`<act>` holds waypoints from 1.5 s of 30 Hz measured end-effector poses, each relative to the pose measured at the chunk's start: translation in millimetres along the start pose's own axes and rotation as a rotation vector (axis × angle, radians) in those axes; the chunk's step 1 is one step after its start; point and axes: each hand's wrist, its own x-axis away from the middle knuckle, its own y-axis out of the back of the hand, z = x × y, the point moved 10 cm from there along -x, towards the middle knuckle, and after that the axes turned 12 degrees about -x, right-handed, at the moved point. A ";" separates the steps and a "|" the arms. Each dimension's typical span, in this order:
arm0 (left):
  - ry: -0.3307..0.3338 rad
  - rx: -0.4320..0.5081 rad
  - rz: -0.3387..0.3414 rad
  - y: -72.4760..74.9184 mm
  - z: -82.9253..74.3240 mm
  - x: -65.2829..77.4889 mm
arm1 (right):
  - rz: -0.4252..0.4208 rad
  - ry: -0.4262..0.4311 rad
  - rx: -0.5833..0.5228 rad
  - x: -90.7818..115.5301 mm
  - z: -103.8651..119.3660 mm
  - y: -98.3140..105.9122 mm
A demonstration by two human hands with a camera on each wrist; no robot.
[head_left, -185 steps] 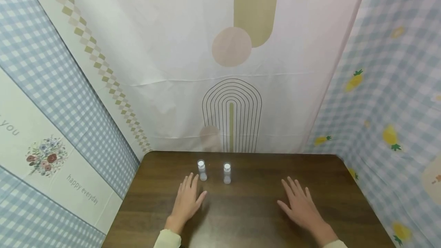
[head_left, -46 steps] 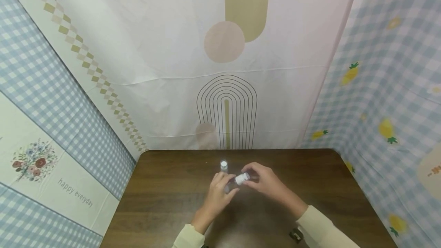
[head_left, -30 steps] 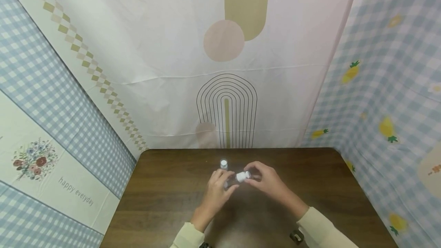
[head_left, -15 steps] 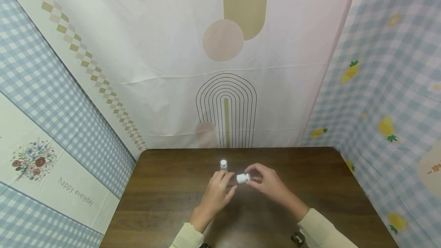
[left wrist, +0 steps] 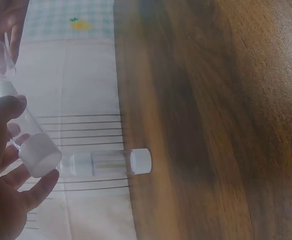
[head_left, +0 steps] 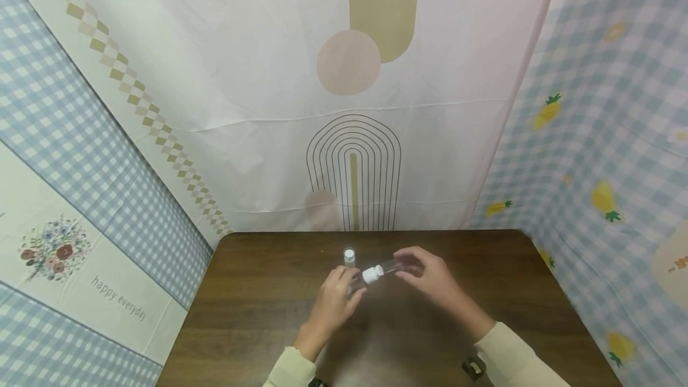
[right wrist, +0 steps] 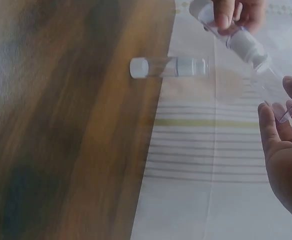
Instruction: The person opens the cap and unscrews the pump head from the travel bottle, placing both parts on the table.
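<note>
In the head view my left hand (head_left: 329, 304) grips a small clear bottle (head_left: 371, 275) with a white collar, tilted above the table. The left wrist view shows its white base (left wrist: 39, 155) among the fingertips. My right hand (head_left: 436, 282) pinches the clear cap (head_left: 391, 266) near its closed end. In the right wrist view the cap (right wrist: 272, 86) lies in line with the white nozzle, mostly drawn off it; whether they still overlap is hard to tell. A second, similar bottle (head_left: 349, 256) stands upright behind my left hand, its lower part hidden there.
The brown wooden table (head_left: 258, 315) reaches back to a white patterned cloth (head_left: 258, 166). Blue checked cloths hang on both sides (head_left: 580, 154). A dark wrist device (head_left: 474, 368) sits at the right sleeve.
Both hands have come from lying apart on the table to holding one bottle. Over the last half second my right hand has drawn the cap outward, up and right, from the collar.
</note>
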 end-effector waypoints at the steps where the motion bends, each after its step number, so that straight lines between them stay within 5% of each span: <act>1: 0.007 0.001 -0.004 0.5 1.3 0.2 | -0.006 -0.004 0.009 -0.3 0.0 3.5; 17: 0.048 0.014 -0.023 2.1 13.8 2.9 | -0.047 -0.065 0.320 -1.6 -26.6 38.0; 45: 0.048 0.049 -0.032 -0.2 17.5 4.1 | 0.072 -0.260 0.496 8.9 -116.5 8.1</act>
